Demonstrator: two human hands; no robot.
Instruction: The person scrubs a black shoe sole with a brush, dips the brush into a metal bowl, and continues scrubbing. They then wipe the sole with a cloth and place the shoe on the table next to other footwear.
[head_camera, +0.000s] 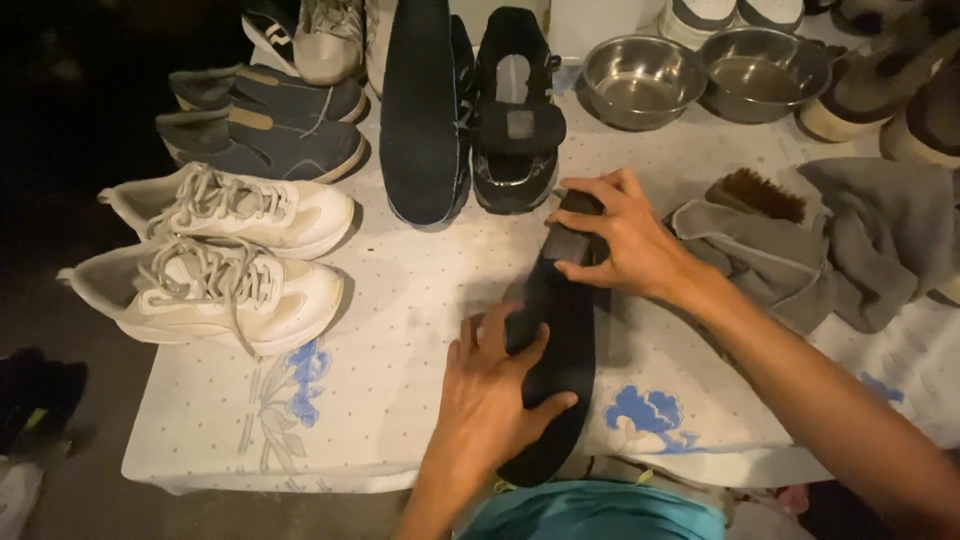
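A long black insole (558, 395) lies lengthwise on the cloth-covered table (380, 400), its near end over the front edge. My left hand (490, 400) presses down on its middle, fingers spread across it. My right hand (620, 240) grips a small dark brush (572, 232) set against the insole's far end. Just beyond stand a second dark insole (420, 110) and a black shoe (515, 120) with its tongue folded back.
A pair of white sneakers (215, 250) and a pair of dark blue shoes (265, 120) sit at the left. Two steel bowls (645, 80) stand at the back. A grey cloth (850, 240) and a bristle brush (758, 195) lie at the right. More shoes line the far edge.
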